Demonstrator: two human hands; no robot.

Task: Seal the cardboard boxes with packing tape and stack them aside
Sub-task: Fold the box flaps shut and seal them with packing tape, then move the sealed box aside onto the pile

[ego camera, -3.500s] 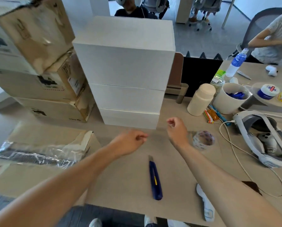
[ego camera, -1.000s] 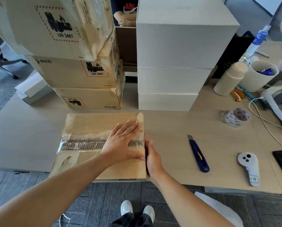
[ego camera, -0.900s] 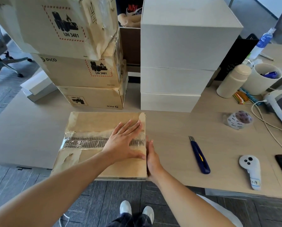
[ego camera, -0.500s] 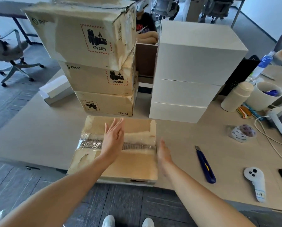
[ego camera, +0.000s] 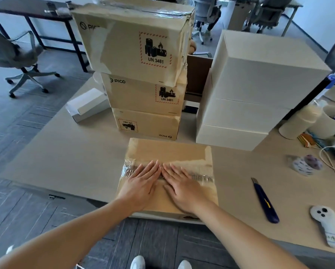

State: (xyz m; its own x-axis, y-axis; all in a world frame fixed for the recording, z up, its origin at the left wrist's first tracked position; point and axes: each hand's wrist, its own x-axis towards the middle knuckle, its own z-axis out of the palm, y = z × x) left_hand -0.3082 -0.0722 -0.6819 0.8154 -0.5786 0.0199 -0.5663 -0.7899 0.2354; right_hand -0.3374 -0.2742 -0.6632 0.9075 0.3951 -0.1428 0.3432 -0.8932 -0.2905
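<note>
A brown cardboard box lies at the table's near edge, a crinkled strip of clear tape running across its top seam. My left hand and my right hand lie flat side by side on the box top, fingers straight and fingertips over the tape. Behind it stands a stack of three brown PICO boxes. The roll of packing tape sits on the table to the right, untouched.
Three white boxes are stacked at right of the brown stack. A blue utility knife and a white controller lie to the right. A small white box, cups, cables and office chairs surround the table.
My right hand has come from the box's right side onto its top beside the left hand. Both palms now press flat on the tape. The view has tilted up and shifted left.
</note>
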